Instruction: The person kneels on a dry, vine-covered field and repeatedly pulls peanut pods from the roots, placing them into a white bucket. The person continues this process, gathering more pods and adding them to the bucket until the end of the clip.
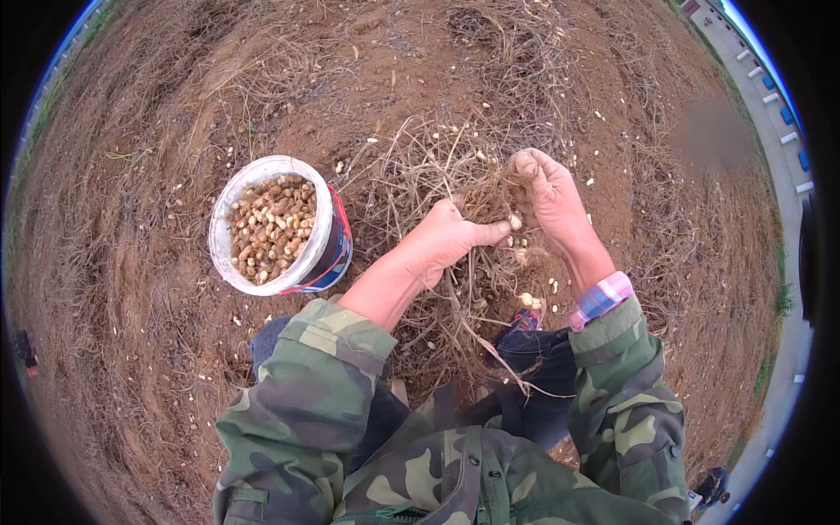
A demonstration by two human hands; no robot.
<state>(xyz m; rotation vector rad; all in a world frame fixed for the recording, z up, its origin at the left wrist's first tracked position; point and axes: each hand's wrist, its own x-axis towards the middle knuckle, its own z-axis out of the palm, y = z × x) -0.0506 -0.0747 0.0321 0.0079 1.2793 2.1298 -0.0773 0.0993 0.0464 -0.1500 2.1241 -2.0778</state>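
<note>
My left hand [453, 233] grips a dried peanut plant [487, 200] near its tangled roots, its thumb extended to the right. Close to the thumb tip is a pale peanut pod [515, 223], and several more hang just below. Slightly farther out and to the right, my right hand [550, 187] pinches the root fibres between thumb and fingers. Left of my hands stands a white-rimmed plastic bucket [221, 220] with a red handle. Unshelled peanuts [272, 226] fill much of it. My curled fingers are partly hidden by the roots.
Dried vines [420, 335] lie in a heap between my legs, below my hands. Loose pods [530, 300] rest near my shoe [525, 321]. More vine rows [512, 46] cross the brown soil [387, 98]. A paved road [791, 367] borders the field at right.
</note>
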